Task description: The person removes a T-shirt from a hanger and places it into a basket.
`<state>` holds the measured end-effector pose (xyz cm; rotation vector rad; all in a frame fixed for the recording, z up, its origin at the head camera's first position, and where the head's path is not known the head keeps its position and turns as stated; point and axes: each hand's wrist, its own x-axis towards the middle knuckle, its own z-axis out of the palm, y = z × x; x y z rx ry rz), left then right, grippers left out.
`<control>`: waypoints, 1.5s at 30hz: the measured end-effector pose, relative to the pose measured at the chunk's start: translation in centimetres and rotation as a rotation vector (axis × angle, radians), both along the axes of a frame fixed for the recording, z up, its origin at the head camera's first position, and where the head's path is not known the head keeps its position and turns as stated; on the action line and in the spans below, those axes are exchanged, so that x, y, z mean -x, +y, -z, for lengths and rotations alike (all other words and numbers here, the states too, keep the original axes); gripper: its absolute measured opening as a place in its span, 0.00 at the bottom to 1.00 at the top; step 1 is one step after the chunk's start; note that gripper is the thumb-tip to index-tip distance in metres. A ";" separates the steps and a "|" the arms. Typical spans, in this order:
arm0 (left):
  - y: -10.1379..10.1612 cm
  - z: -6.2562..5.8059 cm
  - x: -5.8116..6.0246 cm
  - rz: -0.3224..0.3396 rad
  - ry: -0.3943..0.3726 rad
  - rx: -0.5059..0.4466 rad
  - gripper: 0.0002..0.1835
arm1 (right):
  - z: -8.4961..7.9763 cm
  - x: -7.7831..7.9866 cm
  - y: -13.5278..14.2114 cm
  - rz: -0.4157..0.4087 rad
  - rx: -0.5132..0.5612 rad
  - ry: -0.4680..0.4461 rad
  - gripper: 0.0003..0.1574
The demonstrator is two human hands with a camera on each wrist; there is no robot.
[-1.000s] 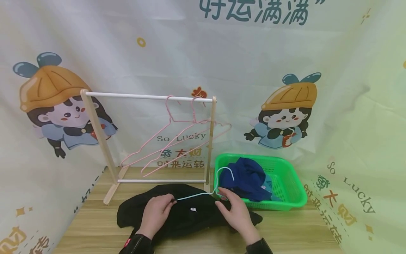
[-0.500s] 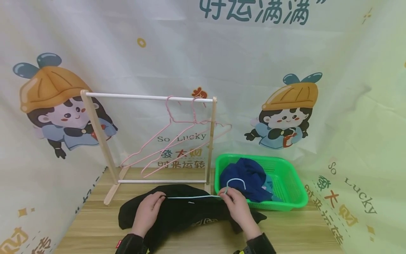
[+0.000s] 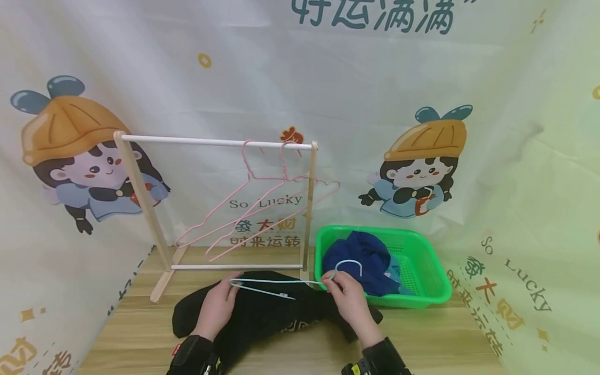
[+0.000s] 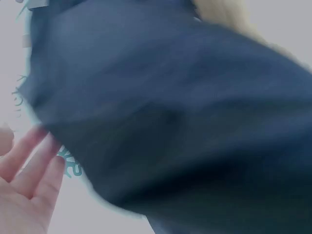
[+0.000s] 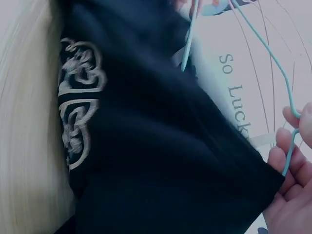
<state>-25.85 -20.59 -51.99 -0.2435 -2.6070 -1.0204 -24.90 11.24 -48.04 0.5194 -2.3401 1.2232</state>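
Note:
My right hand (image 3: 349, 302) pinches a light-blue clothes hanger (image 3: 276, 282) near the base of its hook. The hanger reaches left across a black shirt (image 3: 262, 320) that lies bunched on the table. At the hanger's left end my left hand (image 3: 217, 308) has its fingertips by the shirt's upper edge. In the left wrist view those fingers (image 4: 36, 178) are nearly straight, with the thumb apart, and their tips meet the dark cloth. A pale pattern (image 5: 80, 105) shows on the shirt in the right wrist view, where a cloth corner overlaps the right fingers.
Behind the shirt stands a wooden rack (image 3: 140, 192) with a white rail (image 3: 187, 140). Two pink hangers (image 3: 225, 200) hang on it. To the right, a green basket (image 3: 436, 271) holds dark-blue clothing (image 3: 358, 255). A printed cloth backdrop (image 3: 375, 78) encloses the table.
The hanger's hook has moved right with my right hand. Its left end, hidden earlier at my left hand, now shows above the shirt. The left hand has shifted slightly left.

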 end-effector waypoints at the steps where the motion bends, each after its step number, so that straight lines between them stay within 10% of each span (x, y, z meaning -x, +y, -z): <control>1: 0.1 -0.1 0.1 0.011 0.002 -0.009 0.21 | 0.0 0.1 -0.1 0.003 -0.015 -0.002 0.04; 7: -0.2 -1.0 -0.3 0.099 0.042 0.088 0.34 | 0.4 0.2 -0.8 0.023 -0.087 0.014 0.03; 17: 0.8 -2.0 -1.1 0.241 0.050 0.340 0.04 | 0.1 0.4 -1.7 0.009 -0.140 0.064 0.04; 33: -2.0 -1.2 -2.1 0.175 -0.041 0.067 0.13 | 2.1 0.3 1.9 0.017 -0.327 -0.031 0.12; 45: -6.5 -0.8 -3.6 0.138 0.002 -0.038 0.12 | 4.6 -0.5 4.8 0.118 -0.234 -0.015 0.10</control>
